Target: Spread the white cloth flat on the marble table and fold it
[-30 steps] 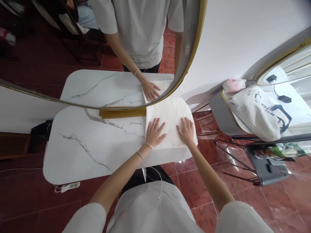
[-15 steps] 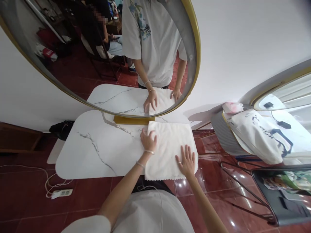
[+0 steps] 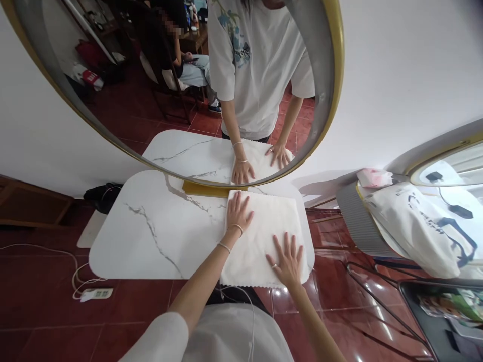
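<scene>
A white cloth with scalloped edges lies flat on the right part of the white marbled table, its front edge reaching the table's front. My left hand rests on the cloth's upper left, fingers spread and pointing away from me. On the lower right of the cloth my right hand lies with fingers apart, a ring on one of them. Neither hand grips anything. The mirror at the back shows both hands on the cloth.
The mirror's gold base stands behind the cloth. To the right, a second table holds a white bag and a pink-white packet; a black chair stands nearer. A power strip with cables lies on the red floor.
My left hand has flattened, its fingers now straight along the cloth's left side. My right hand has spread its fingers wider. The cloth looks smoother and sits slightly nearer me.
</scene>
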Available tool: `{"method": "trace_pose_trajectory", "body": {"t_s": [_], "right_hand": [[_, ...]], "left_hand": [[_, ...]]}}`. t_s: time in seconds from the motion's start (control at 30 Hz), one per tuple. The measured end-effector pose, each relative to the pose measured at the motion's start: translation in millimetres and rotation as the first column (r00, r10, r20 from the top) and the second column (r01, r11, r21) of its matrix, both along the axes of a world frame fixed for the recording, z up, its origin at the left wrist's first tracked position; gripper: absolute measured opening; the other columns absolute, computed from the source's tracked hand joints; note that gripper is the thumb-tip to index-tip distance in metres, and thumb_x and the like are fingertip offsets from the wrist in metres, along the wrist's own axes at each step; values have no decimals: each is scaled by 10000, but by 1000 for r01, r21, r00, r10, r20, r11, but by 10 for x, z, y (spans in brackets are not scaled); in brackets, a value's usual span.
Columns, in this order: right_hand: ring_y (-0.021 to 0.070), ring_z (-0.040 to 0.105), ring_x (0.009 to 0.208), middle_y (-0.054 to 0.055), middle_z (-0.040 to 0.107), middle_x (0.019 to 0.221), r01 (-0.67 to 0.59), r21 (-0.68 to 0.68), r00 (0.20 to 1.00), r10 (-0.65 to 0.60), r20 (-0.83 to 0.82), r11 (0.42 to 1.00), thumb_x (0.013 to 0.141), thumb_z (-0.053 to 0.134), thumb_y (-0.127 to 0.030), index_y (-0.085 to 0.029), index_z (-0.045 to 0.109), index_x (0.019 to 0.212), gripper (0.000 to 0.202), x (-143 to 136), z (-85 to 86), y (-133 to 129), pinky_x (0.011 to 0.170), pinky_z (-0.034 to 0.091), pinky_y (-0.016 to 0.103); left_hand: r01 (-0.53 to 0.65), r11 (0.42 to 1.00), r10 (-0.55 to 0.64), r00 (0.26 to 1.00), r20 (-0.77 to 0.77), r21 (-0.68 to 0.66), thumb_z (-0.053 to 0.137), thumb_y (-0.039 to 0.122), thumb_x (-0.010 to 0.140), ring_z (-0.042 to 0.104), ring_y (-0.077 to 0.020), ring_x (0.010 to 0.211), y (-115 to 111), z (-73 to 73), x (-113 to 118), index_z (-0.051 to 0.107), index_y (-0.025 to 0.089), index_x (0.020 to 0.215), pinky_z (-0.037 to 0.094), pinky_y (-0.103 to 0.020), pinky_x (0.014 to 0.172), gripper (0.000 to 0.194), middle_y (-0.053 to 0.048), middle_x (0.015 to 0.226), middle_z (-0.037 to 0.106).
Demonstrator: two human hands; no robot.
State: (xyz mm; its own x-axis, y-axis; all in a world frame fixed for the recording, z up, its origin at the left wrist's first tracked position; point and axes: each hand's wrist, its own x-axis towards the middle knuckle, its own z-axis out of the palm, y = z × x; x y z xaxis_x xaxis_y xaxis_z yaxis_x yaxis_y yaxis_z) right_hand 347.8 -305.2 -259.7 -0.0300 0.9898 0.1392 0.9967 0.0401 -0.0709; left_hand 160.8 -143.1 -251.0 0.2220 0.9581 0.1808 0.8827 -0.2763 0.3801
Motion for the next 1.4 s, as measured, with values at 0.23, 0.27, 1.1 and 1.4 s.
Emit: {"method": "trace_pose_trajectory", "body": {"t_s": [0.23, 0.27, 1.1, 1.4], "right_hand": [[370, 90, 1477, 125, 142, 1609, -317, -106, 945, 304, -118, 943, 916, 440, -576, -298, 129, 1546, 756, -800, 110, 100, 1119, 94, 680], [371, 92, 1476, 118, 147, 1608, -324, -116, 941, 308, -138, 939, 918, 444, -566, -301, 122, 1547, 754, -967, 115, 131, 1119, 87, 680], [295, 427, 1309, 137, 545, 1361, -75, 77, 951, 95, -294, 994, 981, 398, -430, -217, 469, 1398, 474, -836, 101, 429, 1047, 348, 516], [290, 88, 1486, 158, 208, 1590, -155, 102, 961, 174, -216, 983, 997, 313, -429, -164, 114, 1550, 645, -1426, -31, 1565, 1154, 195, 556]], "left_hand": [[-117, 993, 117, 992, -50, 3, 443, 487, 921, 86, -260, 1495, 121, 32, -960, 326, 246, 1492, 143, -467, 1197, 631, -80, 1629, 97], [-125, 992, 124, 990, -63, -6, 445, 486, 918, 83, -266, 1495, 139, 38, -1137, 328, 241, 1492, 146, -470, 1195, 635, -81, 1629, 92], [-123, 991, 120, 991, -58, -56, 497, 413, 930, 137, -291, 1483, -1001, 47, -561, 321, 289, 1486, 238, -542, 1172, 597, -117, 1612, 165], [-136, 988, 126, 983, -130, -71, 489, 478, 927, 211, -270, 1470, -895, 72, -1299, 353, 326, 1471, 225, -506, 1169, 580, -93, 1602, 213]]}}
